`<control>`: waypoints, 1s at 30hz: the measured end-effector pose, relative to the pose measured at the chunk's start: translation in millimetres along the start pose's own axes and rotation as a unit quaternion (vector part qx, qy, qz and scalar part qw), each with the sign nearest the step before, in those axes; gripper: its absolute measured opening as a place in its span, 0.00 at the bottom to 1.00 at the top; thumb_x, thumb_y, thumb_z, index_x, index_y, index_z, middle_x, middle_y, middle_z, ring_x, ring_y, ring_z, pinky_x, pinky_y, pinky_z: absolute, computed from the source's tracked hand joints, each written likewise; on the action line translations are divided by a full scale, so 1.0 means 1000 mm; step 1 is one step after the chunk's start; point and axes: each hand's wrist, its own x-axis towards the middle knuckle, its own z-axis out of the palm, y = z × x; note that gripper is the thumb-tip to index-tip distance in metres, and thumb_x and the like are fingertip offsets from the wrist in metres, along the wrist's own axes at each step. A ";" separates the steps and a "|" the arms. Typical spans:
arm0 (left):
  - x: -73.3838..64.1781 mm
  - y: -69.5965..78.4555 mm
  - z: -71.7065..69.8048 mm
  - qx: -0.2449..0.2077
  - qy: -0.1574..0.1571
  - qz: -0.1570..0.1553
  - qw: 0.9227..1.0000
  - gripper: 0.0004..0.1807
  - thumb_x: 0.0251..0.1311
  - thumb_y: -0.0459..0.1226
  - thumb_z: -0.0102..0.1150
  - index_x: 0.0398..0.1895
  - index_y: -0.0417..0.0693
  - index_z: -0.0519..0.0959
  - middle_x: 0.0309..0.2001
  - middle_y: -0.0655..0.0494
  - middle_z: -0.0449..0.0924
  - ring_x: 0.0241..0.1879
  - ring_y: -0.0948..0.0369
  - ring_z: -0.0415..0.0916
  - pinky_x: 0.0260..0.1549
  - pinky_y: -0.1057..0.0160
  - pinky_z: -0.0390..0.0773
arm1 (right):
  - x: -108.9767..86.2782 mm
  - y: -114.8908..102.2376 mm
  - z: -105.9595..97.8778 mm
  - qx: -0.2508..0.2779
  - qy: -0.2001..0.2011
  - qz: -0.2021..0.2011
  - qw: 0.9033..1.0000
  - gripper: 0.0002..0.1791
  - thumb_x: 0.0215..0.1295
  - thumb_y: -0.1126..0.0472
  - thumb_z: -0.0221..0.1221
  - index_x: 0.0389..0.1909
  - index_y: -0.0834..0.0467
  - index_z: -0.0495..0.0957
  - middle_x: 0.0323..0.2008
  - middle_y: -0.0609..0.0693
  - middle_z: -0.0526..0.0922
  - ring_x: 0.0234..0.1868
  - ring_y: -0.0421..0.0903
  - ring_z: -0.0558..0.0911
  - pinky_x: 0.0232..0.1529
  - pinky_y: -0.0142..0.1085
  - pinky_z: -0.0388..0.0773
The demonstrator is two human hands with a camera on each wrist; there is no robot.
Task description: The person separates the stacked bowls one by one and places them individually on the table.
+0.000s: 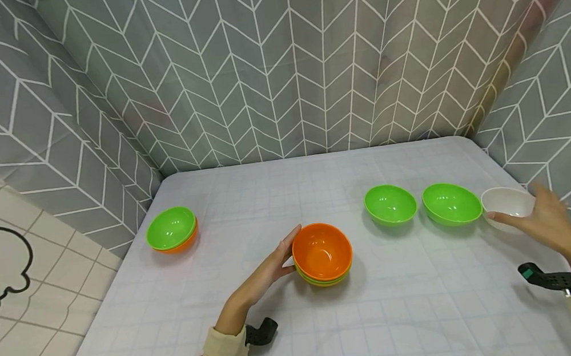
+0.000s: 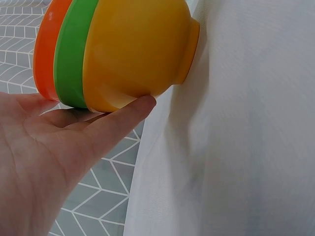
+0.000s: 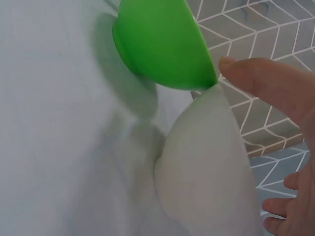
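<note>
In the middle of the table is a stack of bowls, an orange bowl (image 1: 322,250) on top, with a green bowl (image 2: 74,59) and a yellow bowl (image 2: 133,54) under it. My left hand (image 1: 273,268) rests against the left side of this stack, its fingers extended along the bowls. At the far right stands a white bowl (image 1: 506,206), its rim meeting that of a green bowl (image 1: 451,204). Over the white bowl's right side my right hand (image 1: 547,218) is spread, thumb (image 3: 241,71) near the rim and fingers apart. Contact with the white bowl cannot be made out.
Another green bowl (image 1: 390,205) stands left of the pair on the right. At the table's left, a green bowl (image 1: 170,229) sits in an orange bowl (image 1: 191,242). Patterned grey curtains (image 1: 296,74) border the back and sides of the white-covered table (image 1: 407,315).
</note>
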 end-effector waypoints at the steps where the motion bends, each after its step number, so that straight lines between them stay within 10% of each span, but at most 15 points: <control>1: 0.000 0.000 0.000 0.000 0.000 0.000 1.000 0.28 0.76 0.54 0.17 0.77 0.68 0.43 0.77 0.61 0.38 0.74 0.55 0.42 0.63 0.48 0.63 | 0.000 -0.002 -0.001 0.002 0.003 -0.003 1.000 0.55 0.52 0.50 0.69 0.63 0.82 0.47 0.52 0.83 0.58 0.52 0.79 0.58 0.43 0.66 0.60; 6: 0.000 0.001 -0.001 0.001 0.002 -0.001 1.000 0.28 0.76 0.53 0.17 0.77 0.66 0.43 0.76 0.62 0.39 0.74 0.55 0.42 0.63 0.48 0.64 | 0.002 -0.017 -0.004 0.025 -0.011 -0.015 1.000 0.61 0.56 0.51 0.66 0.69 0.79 0.33 0.65 0.85 0.42 0.65 0.81 0.44 0.60 0.72 0.42; 30: -0.001 0.003 0.001 0.000 0.001 0.001 1.000 0.29 0.76 0.54 0.16 0.77 0.67 0.42 0.77 0.60 0.38 0.74 0.55 0.42 0.63 0.49 0.64 | 0.011 -0.154 0.013 0.103 -0.092 -0.130 0.982 0.65 0.50 0.53 0.73 0.77 0.59 0.35 0.74 0.65 0.42 0.73 0.63 0.41 0.64 0.68 0.43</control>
